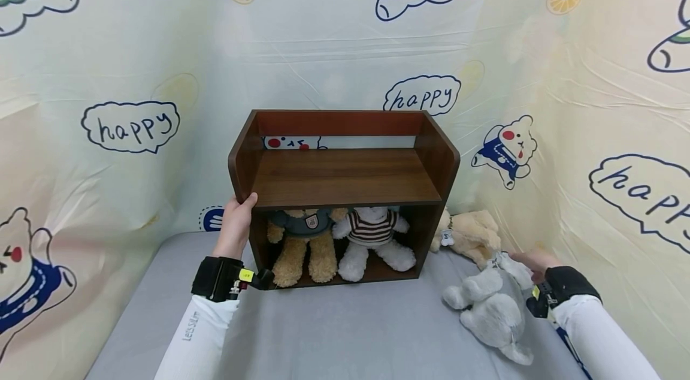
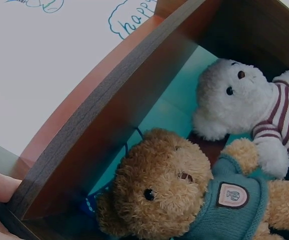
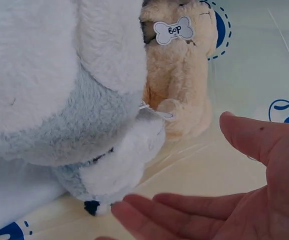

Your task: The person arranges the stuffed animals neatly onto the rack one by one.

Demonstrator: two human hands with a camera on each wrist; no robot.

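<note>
My left hand (image 1: 235, 225) grips the left side panel of a dark brown wooden shelf (image 1: 345, 176), thumb on its front edge. Inside the lower compartment sit a tan teddy bear (image 2: 159, 185) in a teal sweater and a white teddy bear (image 2: 229, 100) in a striped top. Over on the right, my right hand (image 1: 538, 261) is beside a grey-and-white plush animal (image 1: 493, 305) lying on the table. The right wrist view has that hand's fingers spread, fingertips close to the plush's head. Behind it lies a beige plush dog (image 3: 179, 80) with a bone-shaped tag.
A grey cloth covers the table (image 1: 345, 332). Behind it hangs a pale printed curtain (image 1: 302, 20) with cartoon bears and "happy" bubbles. The shelf's upper level (image 1: 345, 173) holds nothing, and its back has an opening there.
</note>
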